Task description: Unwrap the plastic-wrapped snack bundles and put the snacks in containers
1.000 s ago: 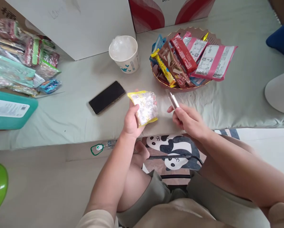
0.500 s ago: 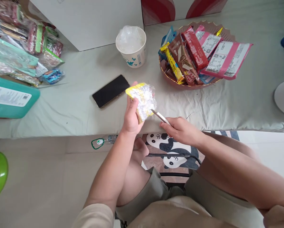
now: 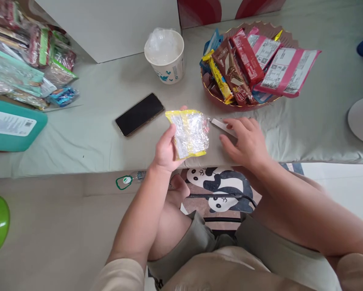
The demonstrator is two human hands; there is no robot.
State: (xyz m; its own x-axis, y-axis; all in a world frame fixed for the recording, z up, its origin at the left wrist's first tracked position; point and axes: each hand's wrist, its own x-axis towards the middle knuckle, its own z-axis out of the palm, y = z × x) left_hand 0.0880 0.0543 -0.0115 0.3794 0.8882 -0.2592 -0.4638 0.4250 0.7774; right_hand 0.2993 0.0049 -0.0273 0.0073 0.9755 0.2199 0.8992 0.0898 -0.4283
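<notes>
Head view: you look down on a seat-height surface covered in pale green cloth [image 3: 102, 153]. Your left hand [image 3: 165, 152] grips a flat packet [image 3: 192, 133], thumb on top, holding it up near the front edge, close to the middle of the scene. The packet is wrapped in shiny clear plastic, with yellow along its upper and lower edges. Just to its right, your right hand [image 3: 248, 142] is spread over a slim, pale knife [image 3: 220, 124], fingers loose and apart rather than closed around it; whether a fingertip touches the knife, you cannot tell. The knife's narrow tip points toward the packet.

Left of the packet, a dark-screened phone [image 3: 139, 114] lies at a slant. Beyond it stands a paper cup [image 3: 170, 72] with crumpled clear plastic inside. To the cup's right, a scalloped pinkish bowl [image 3: 289, 40] is heaped with wrapped snacks [image 3: 234, 79]. At far left are bagged goods [image 3: 14, 68] and a teal container [image 3: 17, 141]. Below the cloth's edge, you see a panda-patterned mat [image 3: 222, 200].
</notes>
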